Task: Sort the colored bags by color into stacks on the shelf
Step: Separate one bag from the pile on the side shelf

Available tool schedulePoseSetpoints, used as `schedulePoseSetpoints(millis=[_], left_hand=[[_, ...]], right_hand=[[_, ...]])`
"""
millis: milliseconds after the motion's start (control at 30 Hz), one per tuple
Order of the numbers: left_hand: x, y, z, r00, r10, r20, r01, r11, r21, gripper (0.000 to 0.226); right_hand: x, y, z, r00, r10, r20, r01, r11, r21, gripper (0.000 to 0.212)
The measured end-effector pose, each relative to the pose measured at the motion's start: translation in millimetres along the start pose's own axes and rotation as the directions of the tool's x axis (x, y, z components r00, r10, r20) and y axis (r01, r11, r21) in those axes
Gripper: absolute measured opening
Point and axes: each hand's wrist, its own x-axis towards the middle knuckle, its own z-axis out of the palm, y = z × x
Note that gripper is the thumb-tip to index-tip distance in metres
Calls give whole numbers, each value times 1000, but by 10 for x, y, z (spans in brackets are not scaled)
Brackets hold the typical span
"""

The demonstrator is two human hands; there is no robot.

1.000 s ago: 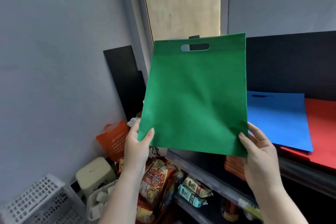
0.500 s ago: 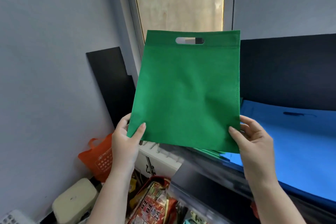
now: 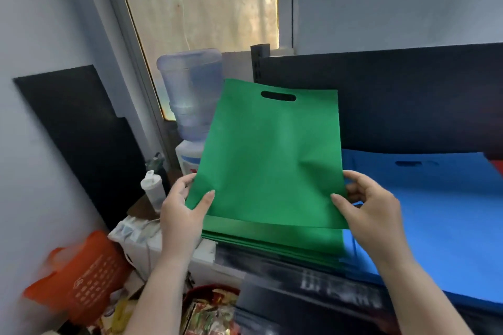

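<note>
Sorting well along: green stack point(image 3: 272, 239) and blue stack point(image 3: 435, 212) already on shelf point(image 3: 313, 288), red edge at far right. Green bag point(image 3: 269, 160) not yet laid down, tilted above green stack. Left hand point(image 3: 182, 212) pinches lower left corner, right hand point(image 3: 364, 204) pinches lower right corner.

Held bag point(image 3: 269, 160) at centre, over a stack of bags point(image 3: 272, 239) on the shelf point(image 3: 313, 288). At three o'clock, another bag stack point(image 3: 435, 212) just beside. At eleven o'clock, water bottle point(image 3: 190, 90) behind. At seven o'clock, basket point(image 3: 81, 275) below.
</note>
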Motion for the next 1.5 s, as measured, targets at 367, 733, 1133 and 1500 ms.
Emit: schedulePoseSetpoints(millis=[367,733,1133,1500], left_hand=[[201,-469,29,938,28,345,-156,924,348,49],[493,-13,471,778,346,524,-555,769,316,52],[-221,1912,2008,400,623,672,-866,497,55,55],[-1800,3470,3249,220,677,703,-927,369,-66,49]], right_hand=[[-190,-7,240,978,208,-7,-187,861,-474,52],[-163,-270,-225,996,49,-78,-91,689,-719,47],[-162,-337,-2136,991,80,-109,-131,346,-929,57],[-952,-59,-4391,936,162,-312,-324,52,-945,54]])
